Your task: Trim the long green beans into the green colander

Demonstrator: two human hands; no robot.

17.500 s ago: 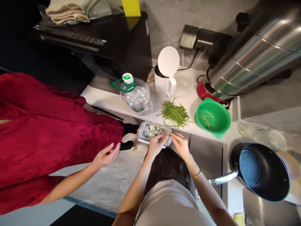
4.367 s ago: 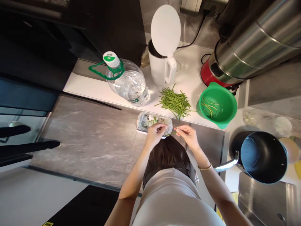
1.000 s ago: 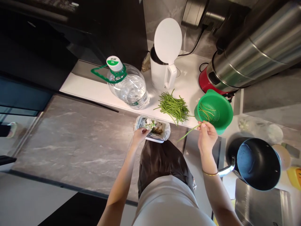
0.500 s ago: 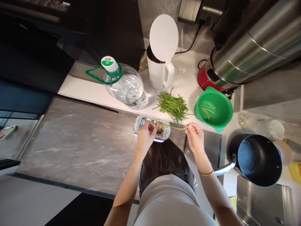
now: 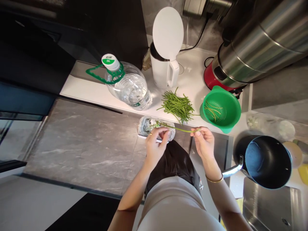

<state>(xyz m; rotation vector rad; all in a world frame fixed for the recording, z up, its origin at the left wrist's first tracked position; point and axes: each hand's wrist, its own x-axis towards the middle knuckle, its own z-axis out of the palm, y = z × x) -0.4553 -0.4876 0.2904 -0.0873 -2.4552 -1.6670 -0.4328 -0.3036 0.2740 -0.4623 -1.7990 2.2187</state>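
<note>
A long thin green stem [image 5: 181,129] stretches across in front of me, its right end pinched between the fingertips of my right hand [image 5: 204,142]. Its left end reaches over the bin [image 5: 140,129], which has a plastic liner and scraps inside. My left hand [image 5: 156,144] is just below that end, thumb and forefinger brought together; whether they grip anything is unclear. On the counter beyond lies a pile of green stems [image 5: 178,106]. To its right stands a green colander [image 5: 232,110] with a few stems in it.
A large water bottle [image 5: 131,86] and a white kettle [image 5: 160,72] with its lid up stand on the counter [image 5: 190,70]. Right of the colander are a dark pot [image 5: 276,160] and a sink [image 5: 264,205]. A steel appliance with a red base [image 5: 211,75] stands behind.
My left hand has moved right and toward me, away from the bin's opening. My right hand has shifted slightly right, still pinching the stem. The view has tilted a little.
</note>
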